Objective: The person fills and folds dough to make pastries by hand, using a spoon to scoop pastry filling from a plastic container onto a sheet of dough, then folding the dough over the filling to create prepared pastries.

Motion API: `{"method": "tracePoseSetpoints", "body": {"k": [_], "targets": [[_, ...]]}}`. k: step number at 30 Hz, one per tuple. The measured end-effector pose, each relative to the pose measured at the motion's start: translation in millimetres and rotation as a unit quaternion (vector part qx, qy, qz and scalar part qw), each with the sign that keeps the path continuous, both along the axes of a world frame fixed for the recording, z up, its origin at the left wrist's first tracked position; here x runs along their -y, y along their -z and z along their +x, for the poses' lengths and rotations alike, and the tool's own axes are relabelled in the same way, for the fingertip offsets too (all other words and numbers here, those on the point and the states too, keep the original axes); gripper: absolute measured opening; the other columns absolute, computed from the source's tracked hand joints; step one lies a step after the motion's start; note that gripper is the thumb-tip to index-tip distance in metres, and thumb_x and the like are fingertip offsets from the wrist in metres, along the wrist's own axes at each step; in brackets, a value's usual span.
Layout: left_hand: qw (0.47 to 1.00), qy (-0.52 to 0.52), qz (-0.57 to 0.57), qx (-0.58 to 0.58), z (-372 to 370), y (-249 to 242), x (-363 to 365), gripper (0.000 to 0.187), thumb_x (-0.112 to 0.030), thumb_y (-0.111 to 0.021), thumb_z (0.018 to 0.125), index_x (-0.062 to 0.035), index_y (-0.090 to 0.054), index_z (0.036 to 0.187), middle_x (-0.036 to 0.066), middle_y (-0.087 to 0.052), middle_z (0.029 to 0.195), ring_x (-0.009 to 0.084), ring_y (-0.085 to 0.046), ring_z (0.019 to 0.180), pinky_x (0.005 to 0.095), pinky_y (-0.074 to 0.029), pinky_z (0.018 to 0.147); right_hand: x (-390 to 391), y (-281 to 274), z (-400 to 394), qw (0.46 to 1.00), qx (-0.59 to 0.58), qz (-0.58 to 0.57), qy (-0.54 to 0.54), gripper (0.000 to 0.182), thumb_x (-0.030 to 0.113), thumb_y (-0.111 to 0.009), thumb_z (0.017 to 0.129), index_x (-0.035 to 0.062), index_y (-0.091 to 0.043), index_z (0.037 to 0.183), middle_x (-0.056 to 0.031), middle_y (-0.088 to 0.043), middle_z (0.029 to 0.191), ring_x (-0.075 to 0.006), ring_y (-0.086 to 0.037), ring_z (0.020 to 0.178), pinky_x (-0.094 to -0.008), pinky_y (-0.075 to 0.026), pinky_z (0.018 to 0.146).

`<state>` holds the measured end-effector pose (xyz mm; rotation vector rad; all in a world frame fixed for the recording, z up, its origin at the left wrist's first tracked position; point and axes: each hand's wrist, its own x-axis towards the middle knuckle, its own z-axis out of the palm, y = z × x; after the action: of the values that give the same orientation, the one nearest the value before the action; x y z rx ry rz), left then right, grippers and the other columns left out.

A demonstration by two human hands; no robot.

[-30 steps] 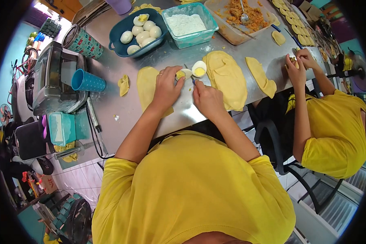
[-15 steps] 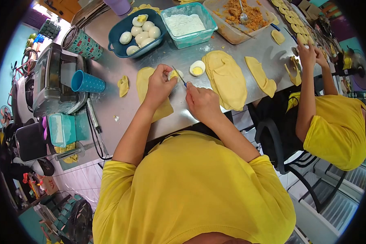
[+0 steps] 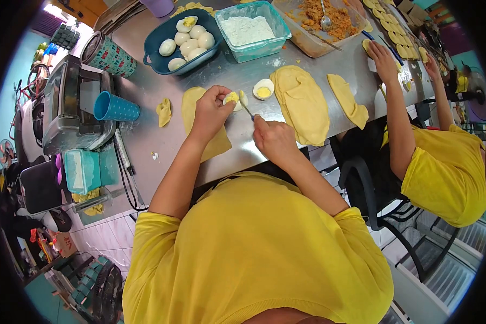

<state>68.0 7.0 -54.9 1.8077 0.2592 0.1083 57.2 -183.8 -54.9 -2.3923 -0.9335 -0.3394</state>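
— On what surface is the work laid out?

— On a shiny, silver-grey metal tabletop (image 3: 151,141), by which marks of white powder are carried in places.

— Where is the egg that is being worked on?

— A cut piece of peeled boiled egg (image 3: 231,99), white with a yellow yolk, is held near the right edge of a flat, pale-yellow dough sheet (image 3: 192,101). Whether it is rested on anything cannot be told. At the tip of a slim, metal-bladed knife (image 3: 248,112), a thin white-and-yellow egg slice (image 3: 243,98) is seen. Just to the right, a white egg half (image 3: 263,89) is laid with its yolk upward.

— And farther out?

— The egg half is bordered by a thick, folded, yellow dough stack (image 3: 301,110). Beyond, peeled eggs are held in a dark-blue plastic bowl (image 3: 155,58), and white powder in a teal plastic tub (image 3: 258,49).

— How is the slicing best done?

— With a smooth, drawn stroke, it is judged, since a soft yolk would be crumbled by hard pressing. The holding fingertips should be kept back from the edge.

— How are the hands posed?

— The left hand (image 3: 215,105) is closed in a pinch, the egg piece gripped between thumb and fingers. The right hand (image 3: 275,139) is curled around the knife's handle, mostly hidden, with the blade aimed up and leftward.
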Motion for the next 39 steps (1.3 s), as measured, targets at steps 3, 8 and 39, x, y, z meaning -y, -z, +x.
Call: {"method": "tracePoseSetpoints", "body": {"k": [3, 8, 39], "targets": [[1.000, 0.000, 0.007, -0.003, -0.9, -5.4, -1.5, 0.022, -0.006, -0.069, 0.074, 0.0006, -0.060, 0.092, 0.000, -0.055, 0.076, 0.0059, -0.047, 0.065, 0.0217, -0.042, 0.059, -1.3, -16.8, 0.9, 0.999, -0.047, -0.004, 0.012, 0.020, 0.009, -0.061, 0.078, 0.0016, -0.062, 0.097, -0.0109, -0.060, 0.059, -0.0269, -0.059, 0.050, -0.0378, -0.046, 0.047], [1.000, 0.008, 0.029, 0.008, -2.5, -8.8, 1.7, 0.020, -0.003, -0.068, 0.074, 0.0004, -0.060, 0.091, 0.001, -0.055, 0.078, 0.0069, -0.046, 0.064, 0.0219, -0.041, 0.059, -13.4, -28.2, 2.0, 0.999, -0.028, 0.020, 0.021, 0.018, 0.009, -0.061, 0.079, 0.0022, -0.062, 0.096, -0.0120, -0.061, 0.060, -0.0270, -0.060, 0.050, -0.0384, -0.046, 0.046], [0.994, 0.001, 0.084, 0.063, -9.1, -5.4, 1.7, 0.020, -0.001, -0.067, 0.074, 0.0017, -0.061, 0.093, 0.005, -0.059, 0.081, 0.0103, -0.052, 0.069, 0.0238, -0.046, 0.064, -9.8, -4.6, -8.4, 0.997, -0.065, -0.029, 0.008, 0.016, 0.011, -0.060, 0.079, 0.0046, -0.063, 0.094, -0.0123, -0.060, 0.057, -0.0288, -0.059, 0.049, -0.0396, -0.046, 0.047]]}}
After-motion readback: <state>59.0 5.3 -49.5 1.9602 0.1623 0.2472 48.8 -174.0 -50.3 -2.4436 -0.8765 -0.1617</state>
